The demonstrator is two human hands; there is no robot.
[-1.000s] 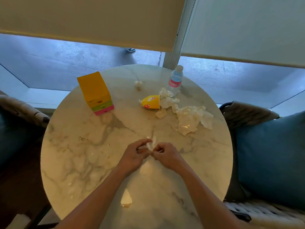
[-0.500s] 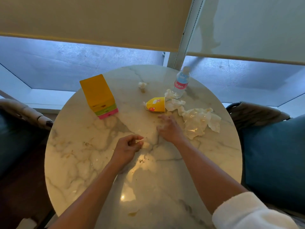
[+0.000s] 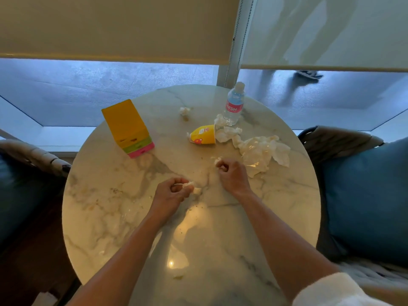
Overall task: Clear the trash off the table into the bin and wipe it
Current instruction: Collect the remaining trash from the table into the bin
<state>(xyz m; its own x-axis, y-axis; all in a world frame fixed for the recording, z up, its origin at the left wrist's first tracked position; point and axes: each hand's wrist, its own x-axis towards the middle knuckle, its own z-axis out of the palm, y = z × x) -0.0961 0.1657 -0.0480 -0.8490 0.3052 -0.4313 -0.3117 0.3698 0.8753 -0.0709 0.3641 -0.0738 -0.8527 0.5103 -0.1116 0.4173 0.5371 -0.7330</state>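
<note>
- Gripping, head view: my left hand (image 3: 170,194) has its fingers curled round a small wad of tissue (image 3: 189,185), which shows white between fingertips and thumb; a second scrap (image 3: 197,191) lies on the marble just beside that hand, and I cannot tell whether I am touching it.
- Head view, other side: my right hand (image 3: 231,174) is closed in a loose fist over a crumpled tissue bit (image 3: 217,160), of which only a white edge pokes out past the knuckles.
- Table (image 3: 106,208): round, polished marble, with crumbs and smears near its middle — a slick surface, so I judge light scraps will skid if pushed rather than pinched.
- Tissue pile (image 3: 260,151): a big crumpled sheet with smaller pieces trailing toward the cup, just beyond my right hand. Soft, near weightless, compressible; best gathered from above and balled up. One part looks glossy, possibly plastic film, which would be slippery.
- Yellow paper cup (image 3: 204,135): lying on its side, mouth toward the tissues. Light, thin-walled, crushable; I would take it round the body.
- Lone tissue ball (image 3: 184,110): at the far side, well apart from the rest — a fingertip pinch will do.
- Water bottle (image 3: 234,104): upright at the far edge, touching a tissue at its base; heaviest item, smooth, hold at the label.
- Yellow box (image 3: 128,127): far left, stiff-sided, standing tilted in this wide view; whether it is trash I cannot say.
- Bin: not in view.
</note>
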